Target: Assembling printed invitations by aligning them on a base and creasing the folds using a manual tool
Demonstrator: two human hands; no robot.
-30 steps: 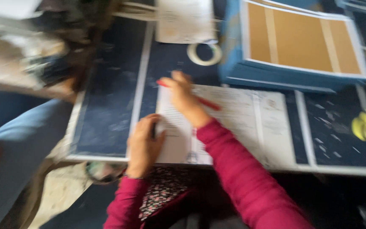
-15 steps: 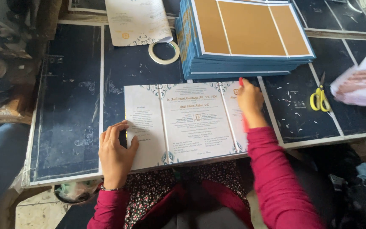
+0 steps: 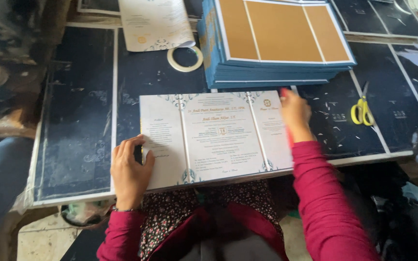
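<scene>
Lying flat: a pale three-panel printed card (image 3: 214, 137) sits at centre frame on the dark blue table (image 3: 78, 111), its lower edge just past the near rim.
Left hand (image 3: 130, 171): lower left of centre, fingers spread and pressing the card's left panel; grips nothing.
Right hand (image 3: 296, 115): on the card's right edge, curled around a thin red tool (image 3: 287, 126).
Stack: blue cards with tan panels (image 3: 279, 41), upper centre, just above the card.
Tape ring (image 3: 185, 58): upper left of the stack, beside a loose printed sheet (image 3: 156, 24).
Scissors (image 3: 362, 110): yellow-handled, right of centre.
</scene>
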